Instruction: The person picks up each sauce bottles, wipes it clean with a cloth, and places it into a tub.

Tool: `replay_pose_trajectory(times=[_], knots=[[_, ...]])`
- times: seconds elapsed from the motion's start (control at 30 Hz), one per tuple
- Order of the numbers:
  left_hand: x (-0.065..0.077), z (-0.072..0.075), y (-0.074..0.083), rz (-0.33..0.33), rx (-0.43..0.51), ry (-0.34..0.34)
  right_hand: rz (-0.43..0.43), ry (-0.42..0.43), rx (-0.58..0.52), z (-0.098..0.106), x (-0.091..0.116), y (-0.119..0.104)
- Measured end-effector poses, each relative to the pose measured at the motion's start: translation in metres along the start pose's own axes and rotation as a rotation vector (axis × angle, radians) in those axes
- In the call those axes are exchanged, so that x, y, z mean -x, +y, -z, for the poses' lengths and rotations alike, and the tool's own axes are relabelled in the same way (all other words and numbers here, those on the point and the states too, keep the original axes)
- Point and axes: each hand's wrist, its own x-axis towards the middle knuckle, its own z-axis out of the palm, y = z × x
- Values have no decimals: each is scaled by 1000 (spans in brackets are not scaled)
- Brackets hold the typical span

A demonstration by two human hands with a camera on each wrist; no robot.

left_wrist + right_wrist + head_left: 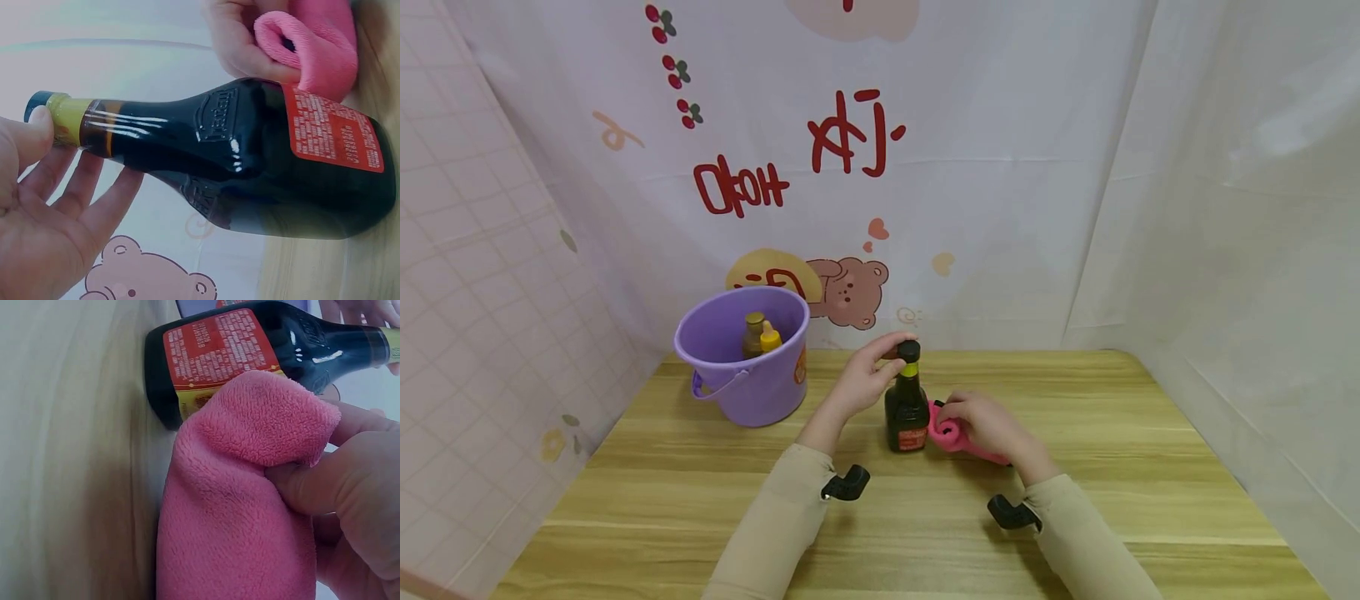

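A dark glass sauce bottle (906, 410) with a black cap, yellow neck band and red label stands upright on the table. My left hand (867, 379) pinches it at the cap and neck, thumb on the near side and fingers behind, as the left wrist view (69, 119) shows. A pink cloth (958, 437) lies folded against the bottle's right side. My right hand (985, 423) grips a bunched fold of that cloth (244, 456), its thumb pressed into the fabric beside the label (215, 347).
On the table's left, a purple bucket (760, 408) with its handle hanging down holds a brown-capped bottle (753, 333) and a yellow-topped one (771, 338). The wooden table (925, 533) ends at a printed white curtain (1000, 208) behind, with more sheeting along both sides.
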Motion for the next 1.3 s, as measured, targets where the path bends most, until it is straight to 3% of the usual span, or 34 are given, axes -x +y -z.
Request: replay_pose_trajectory(times=[0.23, 0.43, 0.57, 0.73, 1.0, 1.3], knots=[[1, -2, 6, -23, -49, 26, 45, 129, -41, 20, 0, 4], [0, -8, 12, -43, -126, 123, 104, 258, -25, 43, -13, -1], [0, -13, 12, -24, -124, 195, 129, 320, -7, 55, -22, -9], [0, -15, 12, -7, -102, 240, 151, 376, 0, 64, -32, -20], [-1, -16, 13, 10, -116, 250, 135, 397, -36, 67, -41, -26], [0, -17, 13, -2, -134, 261, 93, 300, -38, 47, -37, -20]])
